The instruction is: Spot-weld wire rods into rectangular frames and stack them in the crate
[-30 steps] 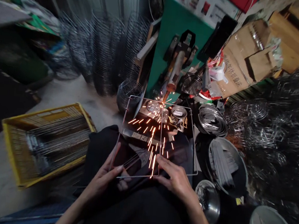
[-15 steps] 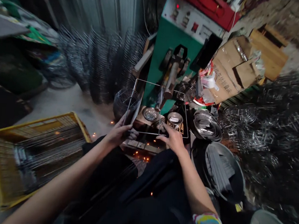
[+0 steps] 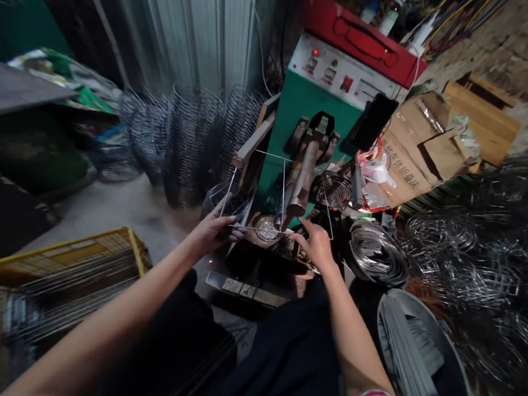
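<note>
A thin rectangular wire frame (image 3: 284, 184) with a middle crossbar is stretched between my two hands. My left hand (image 3: 211, 233) is closed on its near left corner, thumb on top. On the near wire to the right, my right hand (image 3: 318, 247) pinches with thumb and forefinger. The middle wire meets the near wire at the lower tip of the electrode arm (image 3: 303, 180), which juts from a green welding machine (image 3: 280, 122); whether metal touches there I cannot tell. Just below the frame sits a round dish (image 3: 268, 228) of small shiny bits.
On the left stands a yellow crate (image 3: 125, 234) of wire rods. Stacked wire rings (image 3: 191, 147) line the metal wall. To the right are a coil of metal strip (image 3: 375, 252), a tub (image 3: 457, 372) of flat strips, a cardboard box (image 3: 403, 155) and heaped wire parts (image 3: 482, 262).
The several orange sparks below the frame have mostly faded, leaving one small glow. The frame has shifted slightly relative to the electrode arm, its middle wire now by the tip. My view has moved.
</note>
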`<state>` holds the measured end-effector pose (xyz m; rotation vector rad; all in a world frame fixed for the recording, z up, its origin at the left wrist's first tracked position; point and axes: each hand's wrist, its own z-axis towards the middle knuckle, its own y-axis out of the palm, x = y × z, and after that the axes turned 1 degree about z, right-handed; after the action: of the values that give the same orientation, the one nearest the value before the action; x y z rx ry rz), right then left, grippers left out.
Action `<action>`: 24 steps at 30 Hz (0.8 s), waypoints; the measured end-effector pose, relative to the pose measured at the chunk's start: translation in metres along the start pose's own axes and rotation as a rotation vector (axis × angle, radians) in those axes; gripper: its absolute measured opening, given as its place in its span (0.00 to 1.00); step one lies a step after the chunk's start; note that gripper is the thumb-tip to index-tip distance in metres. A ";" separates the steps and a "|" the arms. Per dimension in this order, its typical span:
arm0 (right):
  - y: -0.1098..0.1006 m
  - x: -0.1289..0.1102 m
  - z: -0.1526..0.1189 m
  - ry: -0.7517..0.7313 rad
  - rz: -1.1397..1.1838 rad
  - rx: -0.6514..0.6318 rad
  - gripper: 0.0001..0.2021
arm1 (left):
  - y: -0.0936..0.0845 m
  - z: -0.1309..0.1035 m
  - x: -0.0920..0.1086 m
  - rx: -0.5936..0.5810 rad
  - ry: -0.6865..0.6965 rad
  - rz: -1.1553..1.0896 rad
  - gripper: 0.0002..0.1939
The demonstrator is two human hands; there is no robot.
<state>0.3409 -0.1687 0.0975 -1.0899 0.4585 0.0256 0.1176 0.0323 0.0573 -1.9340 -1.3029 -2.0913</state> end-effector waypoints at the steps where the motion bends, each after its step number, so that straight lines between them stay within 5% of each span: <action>1: 0.000 0.000 0.001 0.000 0.006 0.002 0.24 | -0.001 0.002 0.001 0.004 -0.002 0.001 0.50; 9: 0.007 0.003 0.002 0.018 0.022 -0.016 0.21 | -0.008 0.001 -0.001 0.016 -0.035 -0.009 0.49; 12: 0.004 0.021 -0.003 0.036 0.042 0.098 0.24 | -0.011 0.003 -0.005 -0.005 -0.017 -0.016 0.48; 15: -0.006 0.046 -0.011 0.269 0.045 0.332 0.30 | -0.009 0.006 -0.005 -0.002 0.013 -0.009 0.48; 17: -0.011 0.056 -0.018 0.496 0.189 0.351 0.30 | -0.003 0.000 -0.004 0.010 0.018 -0.007 0.49; 21: -0.009 0.044 -0.056 0.632 0.493 0.193 0.31 | 0.007 -0.048 -0.013 0.009 -0.002 0.016 0.50; 24: -0.005 0.023 -0.122 0.672 0.758 0.114 0.31 | -0.001 -0.106 -0.040 -0.017 -0.049 0.044 0.51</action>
<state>0.3209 -0.2802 0.0475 -0.7381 1.4434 0.3032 0.0392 -0.0469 0.0350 -2.0140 -1.2429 -2.0537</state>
